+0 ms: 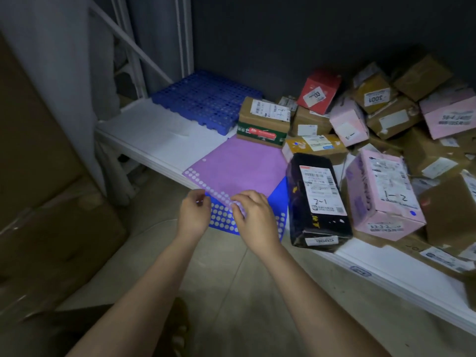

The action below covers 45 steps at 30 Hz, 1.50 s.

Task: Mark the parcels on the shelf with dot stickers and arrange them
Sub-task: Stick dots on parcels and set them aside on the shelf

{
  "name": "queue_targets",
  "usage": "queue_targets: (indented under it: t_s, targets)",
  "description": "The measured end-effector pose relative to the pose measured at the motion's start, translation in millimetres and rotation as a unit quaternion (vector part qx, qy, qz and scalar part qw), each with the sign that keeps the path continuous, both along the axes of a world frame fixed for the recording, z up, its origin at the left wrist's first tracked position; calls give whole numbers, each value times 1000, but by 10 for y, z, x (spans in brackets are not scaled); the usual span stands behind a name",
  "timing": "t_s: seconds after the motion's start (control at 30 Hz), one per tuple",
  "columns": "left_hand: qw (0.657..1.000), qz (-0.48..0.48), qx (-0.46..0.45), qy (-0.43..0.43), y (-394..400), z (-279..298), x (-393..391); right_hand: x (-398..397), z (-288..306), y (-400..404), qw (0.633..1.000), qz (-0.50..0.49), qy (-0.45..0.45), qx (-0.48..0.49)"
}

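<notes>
Purple dot-sticker sheet [239,166] lies flat on the white shelf [154,135], its near edge hanging past the front lip, with a blue sticker sheet [224,217] peeking out underneath. Both hands are at that near edge: the left hand [193,210] has its fingertips curled and pinched together, though whether they hold a sticker is too small to tell, and the right hand [253,215] pinches the purple sheet's edge. Just right of the sheets sits a black wrapped parcel [318,199], then a pink box [383,194], with brown cardboard parcels [412,104] piled behind. A blue plastic grid pallet [206,99] sits further back left.
</notes>
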<state>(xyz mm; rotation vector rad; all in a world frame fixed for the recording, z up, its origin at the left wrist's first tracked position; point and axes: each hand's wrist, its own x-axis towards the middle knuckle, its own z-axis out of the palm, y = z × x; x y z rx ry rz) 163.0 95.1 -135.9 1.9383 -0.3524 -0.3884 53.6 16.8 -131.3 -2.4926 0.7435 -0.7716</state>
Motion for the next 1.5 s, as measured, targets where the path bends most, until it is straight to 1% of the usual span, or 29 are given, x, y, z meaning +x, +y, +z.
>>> queue_targets:
  t_s: [0.13,0.27,0.4,0.53,0.6,0.8,0.9,1.03,1.17,1.27,1.37,1.43,1.5]
  targets:
    - [999,38,-8,37,-65,-97,111,327,-161,-144,996,6,87,10]
    - [996,54,-42,65,-161,-200,160,454,-278,-244,990,0,139,15]
    - [988,78,-106,79,-230,-223,136,472,-352,-273,995,-15,94,-15]
    - [986,66,-119,101,-247,-266,114,450,-367,-290,996,-22,79,-25]
    - [984,59,-127,114,-256,-288,114,444,-351,-298,997,-21,72,-12]
    - [984,32,-129,122,-248,-286,59,476,-305,-314,998,6,59,-1]
    - [984,29,-129,123,-237,-289,40,493,-269,-346,997,18,69,18]
    - [988,19,-118,100,-212,-251,19,510,-239,-382,995,38,86,20]
    - [991,11,-104,80,-187,-223,14,534,-233,-402,995,33,85,28]
    - [993,13,-91,77,-172,-195,21,545,-229,-408,995,4,55,77]
    - [996,18,-65,64,-143,-188,34,499,-186,-355,990,-51,-23,132]
    - [998,17,-33,54,-127,-180,36,401,-108,-269,986,-78,-66,135]
    - [1000,8,-1,24,-116,-133,24,232,9,-168,984,-86,-106,116]
